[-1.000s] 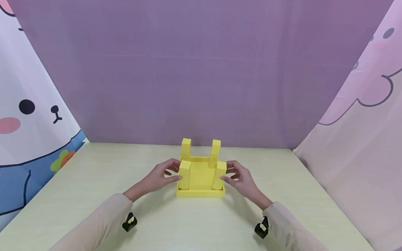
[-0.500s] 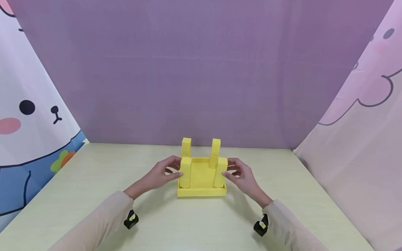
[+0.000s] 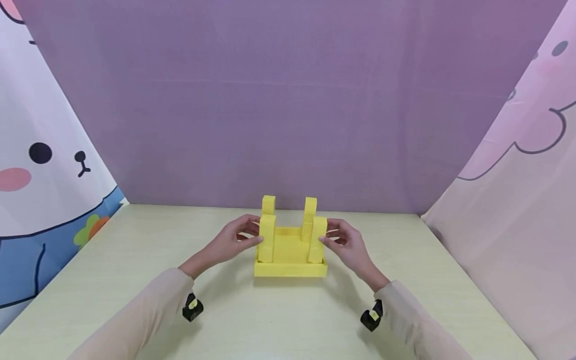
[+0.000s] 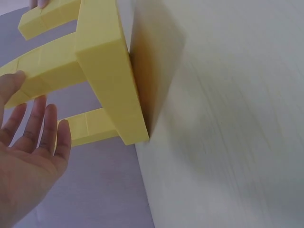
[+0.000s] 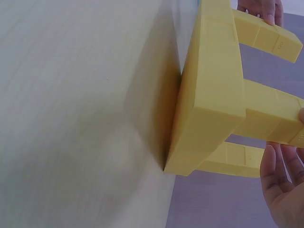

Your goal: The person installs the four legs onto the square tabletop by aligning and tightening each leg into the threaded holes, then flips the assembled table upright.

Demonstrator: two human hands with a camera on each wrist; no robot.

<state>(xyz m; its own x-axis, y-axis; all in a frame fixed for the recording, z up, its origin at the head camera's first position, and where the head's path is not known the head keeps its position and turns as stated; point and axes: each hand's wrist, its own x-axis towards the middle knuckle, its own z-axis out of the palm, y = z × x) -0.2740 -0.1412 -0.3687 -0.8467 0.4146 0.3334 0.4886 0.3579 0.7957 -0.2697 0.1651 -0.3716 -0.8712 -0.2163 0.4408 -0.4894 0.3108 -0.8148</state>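
Note:
A small yellow toy table [image 3: 290, 270] lies upside down, several block-like legs pointing up from its rimmed top. Its near edge is tilted up off the surface; the wrist views show a shadowed gap under it. My left hand [image 3: 227, 244] grips the near left leg [image 3: 267, 240], thumb on the near side and fingers behind. On the other side, my right hand [image 3: 354, 248] holds the near right leg [image 3: 317, 240] the same way. The left wrist view shows the left palm [image 4: 28, 175] facing the legs; the right wrist view catches part of the right hand [image 5: 287, 194].
The toy table is on a pale wooden tabletop [image 3: 270, 320]. A purple cloth [image 3: 288, 100] hangs behind it. Printed curtains stand at the left [image 3: 54, 150] and right [image 3: 531, 200]. Black wrist devices [image 3: 192, 307] sit under both sleeves.
Both hands have risen slightly, carrying the near legs up. The toy table's near edge has lifted from the tabletop, and the whole piece tips away from me.

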